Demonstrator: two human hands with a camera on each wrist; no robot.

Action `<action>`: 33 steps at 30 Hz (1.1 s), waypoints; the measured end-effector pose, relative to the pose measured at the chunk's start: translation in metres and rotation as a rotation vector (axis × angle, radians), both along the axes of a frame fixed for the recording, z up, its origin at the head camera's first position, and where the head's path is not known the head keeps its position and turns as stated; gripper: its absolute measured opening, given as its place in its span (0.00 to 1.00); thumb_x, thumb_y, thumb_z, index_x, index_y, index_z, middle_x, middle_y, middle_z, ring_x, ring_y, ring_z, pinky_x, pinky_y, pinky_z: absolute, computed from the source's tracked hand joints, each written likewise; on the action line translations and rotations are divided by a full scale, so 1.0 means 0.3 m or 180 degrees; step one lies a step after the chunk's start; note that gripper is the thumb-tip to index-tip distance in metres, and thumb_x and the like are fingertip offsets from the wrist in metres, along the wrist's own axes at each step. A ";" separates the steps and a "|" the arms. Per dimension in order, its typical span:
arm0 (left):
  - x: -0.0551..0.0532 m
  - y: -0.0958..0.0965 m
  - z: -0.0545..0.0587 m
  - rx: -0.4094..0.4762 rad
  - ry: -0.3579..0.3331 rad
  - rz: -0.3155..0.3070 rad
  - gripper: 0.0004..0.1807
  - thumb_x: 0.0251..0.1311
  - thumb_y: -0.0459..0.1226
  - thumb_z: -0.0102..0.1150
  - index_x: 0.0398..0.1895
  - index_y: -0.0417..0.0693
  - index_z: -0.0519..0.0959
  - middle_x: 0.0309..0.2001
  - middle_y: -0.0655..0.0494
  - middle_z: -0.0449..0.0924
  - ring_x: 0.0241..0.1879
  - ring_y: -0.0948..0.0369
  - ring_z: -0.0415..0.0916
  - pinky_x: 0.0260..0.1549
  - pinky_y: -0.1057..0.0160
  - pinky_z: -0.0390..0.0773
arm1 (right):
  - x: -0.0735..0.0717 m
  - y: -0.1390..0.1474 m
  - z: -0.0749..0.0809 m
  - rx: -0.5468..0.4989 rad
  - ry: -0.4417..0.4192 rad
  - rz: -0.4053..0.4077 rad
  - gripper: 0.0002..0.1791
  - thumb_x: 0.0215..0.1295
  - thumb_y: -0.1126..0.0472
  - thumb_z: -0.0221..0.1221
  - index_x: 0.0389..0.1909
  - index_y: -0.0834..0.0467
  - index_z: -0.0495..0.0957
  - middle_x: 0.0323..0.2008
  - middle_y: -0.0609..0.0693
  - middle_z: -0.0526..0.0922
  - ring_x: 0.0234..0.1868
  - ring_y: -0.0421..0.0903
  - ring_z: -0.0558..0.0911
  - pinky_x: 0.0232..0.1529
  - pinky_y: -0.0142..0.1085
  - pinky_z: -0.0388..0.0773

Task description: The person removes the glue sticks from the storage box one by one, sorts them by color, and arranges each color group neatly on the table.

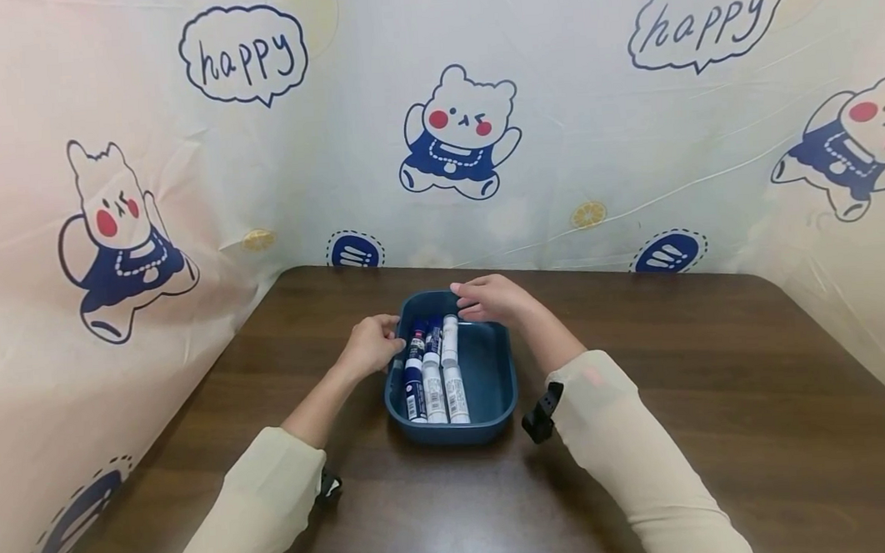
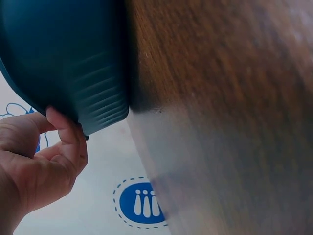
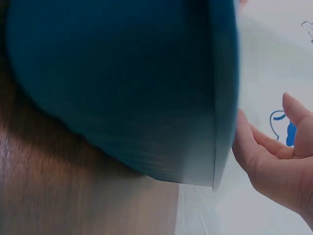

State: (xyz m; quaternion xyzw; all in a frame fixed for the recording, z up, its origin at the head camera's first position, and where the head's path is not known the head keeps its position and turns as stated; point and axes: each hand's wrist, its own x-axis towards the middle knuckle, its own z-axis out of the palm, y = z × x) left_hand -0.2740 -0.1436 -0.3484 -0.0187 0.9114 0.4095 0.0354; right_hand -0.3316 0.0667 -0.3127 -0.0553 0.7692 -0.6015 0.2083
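Note:
A dark teal plastic bin (image 1: 485, 374) stands on the table. In its left part lie several labelled tubes in rows: dark blue ones (image 1: 414, 386) at the left wall, white ones (image 1: 454, 393) beside them. My left hand (image 1: 372, 344) grips the bin's left rim, thumb at the inner side. The left wrist view shows that hand (image 2: 44, 156) curled at the bin's edge. My right hand (image 1: 492, 299) hovers over the far right rim with loosely bent fingers, holding nothing. In the right wrist view its fingers are beside the rim; contact is unclear.
The brown wooden table (image 1: 681, 381) reaches out on both sides of the bin. Behind it and to the sides hangs a pale printed cloth (image 1: 557, 178). A black camera strap (image 1: 543, 413) sits at the right wrist.

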 end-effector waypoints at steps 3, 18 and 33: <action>0.002 0.000 0.002 -0.0011 0.0016 -0.0013 0.25 0.61 0.32 0.55 0.63 0.39 0.66 0.31 0.47 0.69 0.19 0.58 0.69 0.19 0.67 0.74 | -0.010 -0.007 0.003 -0.0044 -0.0112 -0.0041 0.35 0.65 0.51 0.54 0.66 0.67 0.57 0.58 0.65 0.68 0.55 0.54 0.74 0.54 0.41 0.71; 0.005 0.002 0.008 -0.0035 0.0000 -0.0021 0.25 0.61 0.31 0.54 0.63 0.38 0.65 0.28 0.48 0.68 0.17 0.58 0.68 0.17 0.67 0.71 | -0.014 -0.050 -0.008 0.0222 -0.0345 -0.0307 0.35 0.64 0.53 0.56 0.65 0.68 0.57 0.57 0.65 0.69 0.54 0.55 0.74 0.53 0.40 0.73; 0.002 0.005 0.006 -0.0049 0.0003 -0.0042 0.25 0.62 0.32 0.54 0.63 0.38 0.65 0.29 0.48 0.70 0.19 0.57 0.70 0.21 0.62 0.76 | 0.006 -0.077 -0.096 0.0470 -0.0512 -0.0302 0.36 0.64 0.54 0.57 0.66 0.68 0.55 0.54 0.66 0.70 0.49 0.55 0.77 0.48 0.41 0.76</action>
